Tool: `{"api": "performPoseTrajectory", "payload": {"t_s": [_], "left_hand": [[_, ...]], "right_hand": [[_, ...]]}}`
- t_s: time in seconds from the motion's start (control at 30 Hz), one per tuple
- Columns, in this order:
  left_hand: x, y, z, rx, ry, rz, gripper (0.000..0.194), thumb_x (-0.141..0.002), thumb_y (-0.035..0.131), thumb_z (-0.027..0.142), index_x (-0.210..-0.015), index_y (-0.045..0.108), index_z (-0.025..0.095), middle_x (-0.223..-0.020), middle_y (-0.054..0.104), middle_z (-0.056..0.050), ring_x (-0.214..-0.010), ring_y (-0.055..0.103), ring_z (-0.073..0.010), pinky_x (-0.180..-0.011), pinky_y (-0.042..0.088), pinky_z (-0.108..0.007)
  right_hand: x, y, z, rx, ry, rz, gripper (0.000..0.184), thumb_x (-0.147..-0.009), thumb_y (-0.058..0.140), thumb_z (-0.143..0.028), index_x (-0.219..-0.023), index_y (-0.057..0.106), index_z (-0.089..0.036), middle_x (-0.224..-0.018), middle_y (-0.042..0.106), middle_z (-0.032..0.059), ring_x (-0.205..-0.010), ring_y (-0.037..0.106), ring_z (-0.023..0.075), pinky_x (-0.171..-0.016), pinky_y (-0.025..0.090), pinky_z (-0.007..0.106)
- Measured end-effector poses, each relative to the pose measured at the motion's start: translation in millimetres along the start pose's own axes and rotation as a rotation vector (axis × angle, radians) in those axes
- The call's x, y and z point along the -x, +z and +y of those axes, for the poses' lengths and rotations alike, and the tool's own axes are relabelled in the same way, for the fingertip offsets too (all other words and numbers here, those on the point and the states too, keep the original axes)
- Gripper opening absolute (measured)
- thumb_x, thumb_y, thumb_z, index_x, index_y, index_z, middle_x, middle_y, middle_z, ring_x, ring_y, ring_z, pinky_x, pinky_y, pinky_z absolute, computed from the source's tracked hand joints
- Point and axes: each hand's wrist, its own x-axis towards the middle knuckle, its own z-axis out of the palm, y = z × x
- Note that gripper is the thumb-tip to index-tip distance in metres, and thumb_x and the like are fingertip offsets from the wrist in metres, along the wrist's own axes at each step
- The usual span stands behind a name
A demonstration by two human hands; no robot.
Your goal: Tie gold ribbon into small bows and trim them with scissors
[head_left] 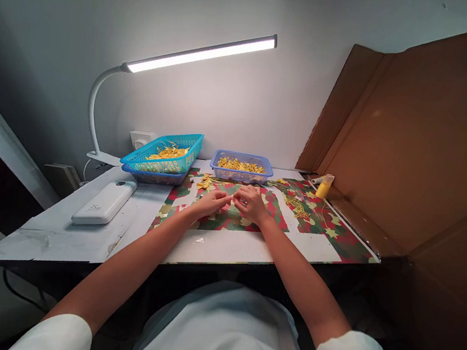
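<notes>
We're holding left hand (pixel 213 203) and right hand (pixel 251 203) together, fingertips meeting; can't tell if anything's pinched. Yellow pieces (pixel 205 182) are lying loose just beyond on the surface (pixel 76 243), seemingly unfinished; more are filling purple basket (pixel 241 177) and blue basket (pixel 196 153), done or not unclear.

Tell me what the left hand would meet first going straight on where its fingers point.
Most likely the right hand, just ahead of the left hand; whether the two already touch is too small to tell.
</notes>
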Motion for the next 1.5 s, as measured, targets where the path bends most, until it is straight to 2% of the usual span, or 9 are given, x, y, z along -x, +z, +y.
{"api": "performPoseTrajectory", "payload": {"t_s": [0.13, 0.27, 0.37, 0.5, 0.7, 0.87, 0.93, 1.13, 1.5], "left_hand": [[4, -0.5, 3, 0.071, -0.014, 0.012, 0.041, -0.075, 0.058, 0.057, -0.066, 0.043, 0.020, -0.050, 0.029, 0.010, -0.041, 0.023, -0.0058, -0.040, 0.017, -0.019], [5, -6.9, -1, 0.135, 0.031, 0.026, 0.040, -0.077, 0.057, 0.057, -0.070, 0.047, 0.019, -0.052, 0.026, 0.010, -0.043, 0.022, -0.0059, -0.042, 0.018, -0.020], [3, -8.6, -7, 0.136, 0.049, 0.034, 0.039, -0.079, 0.056, 0.057, -0.073, 0.050, 0.018, -0.053, 0.029, 0.009, -0.044, 0.023, -0.0064, -0.043, 0.018, -0.020], [2, -5.1, -8, 0.130, 0.028, 0.014, 0.039, -0.080, 0.055, 0.057, -0.078, 0.054, 0.018, -0.052, 0.027, 0.009, -0.044, 0.024, -0.0072, -0.043, 0.017, -0.021], [4, 0.4, 0, 0.138, 0.032, 0.068, 0.040, -0.077, 0.058, 0.058, -0.078, 0.057, 0.018, -0.050, 0.028, 0.009, -0.043, 0.024, -0.0071, -0.043, 0.016, -0.022], [0, 2.0, 2, 0.220, 0.047, 0.185, 0.042, -0.073, 0.060, 0.059, -0.075, 0.054, 0.018, -0.049, 0.028, 0.010, -0.041, 0.024, -0.0063, -0.042, 0.018, -0.020], [-1, 1.3, 3, 0.276, 0.046, 0.222, 0.042, -0.071, 0.061, 0.059, -0.074, 0.052, 0.018, -0.049, 0.026, 0.011, -0.041, 0.022, -0.0059, -0.041, 0.017, -0.020], [-2, 0.8, 3, 0.307, 0.020, 0.263, 0.040, -0.071, 0.063, 0.056, -0.074, 0.050, 0.019, -0.048, 0.024, 0.011, -0.040, 0.021, -0.0055, -0.040, 0.017, -0.019], [-2, 3.6, 1, 0.228, 0.011, 0.203, 0.038, -0.074, 0.062, 0.055, -0.074, 0.055, 0.018, -0.047, 0.029, 0.010, -0.039, 0.025, -0.0063, -0.038, 0.023, -0.019]], "right_hand": [[0, 0, 8, -0.039, 0.034, 0.041, 0.018, -0.086, 0.050, -0.021, -0.072, 0.061, -0.019, -0.077, 0.065, 0.0012, -0.079, 0.051, 0.0164, -0.080, 0.028, 0.033], [3, -9, 32, -0.074, 0.247, 0.167, 0.016, -0.086, 0.050, -0.025, -0.078, 0.064, -0.020, -0.085, 0.067, 0.0017, -0.085, 0.055, 0.0175, -0.085, 0.029, 0.034], [8, -18, 47, -0.024, 0.412, 0.008, 0.018, -0.079, 0.062, -0.039, -0.079, 0.066, -0.021, -0.088, 0.068, 0.0037, -0.091, 0.055, 0.0225, -0.083, 0.030, 0.036], [11, -22, 51, 0.028, 0.490, -0.246, 0.028, -0.065, 0.076, -0.044, -0.070, 0.063, -0.020, -0.085, 0.067, 0.0060, -0.089, 0.056, 0.0258, -0.077, 0.032, 0.035], [8, -9, 49, -0.087, 0.570, -0.185, 0.017, -0.077, 0.066, -0.030, -0.068, 0.056, -0.020, -0.080, 0.063, 0.0053, -0.089, 0.054, 0.0228, -0.075, 0.035, 0.033], [5, 1, 50, -0.638, 0.482, -0.132, 0.017, -0.085, 0.052, -0.037, -0.084, 0.052, -0.021, -0.082, 0.057, 0.0005, -0.070, 0.052, 0.0132, -0.067, 0.042, 0.028], [5, 3, 47, -0.735, 0.440, -0.157, 0.022, -0.084, 0.053, -0.042, -0.085, 0.052, -0.020, -0.078, 0.053, -0.0010, -0.066, 0.049, 0.0117, -0.063, 0.042, 0.026], [7, 3, 34, -0.801, 0.451, -0.217, 0.028, -0.083, 0.055, -0.047, -0.089, 0.051, -0.020, -0.072, 0.047, -0.0034, -0.059, 0.039, 0.0096, -0.051, 0.035, 0.022], [6, 5, 33, -0.814, 0.465, -0.206, 0.027, -0.083, 0.055, -0.047, -0.086, 0.050, -0.021, -0.067, 0.043, -0.0051, -0.055, 0.036, 0.0095, -0.049, 0.031, 0.023]]}}
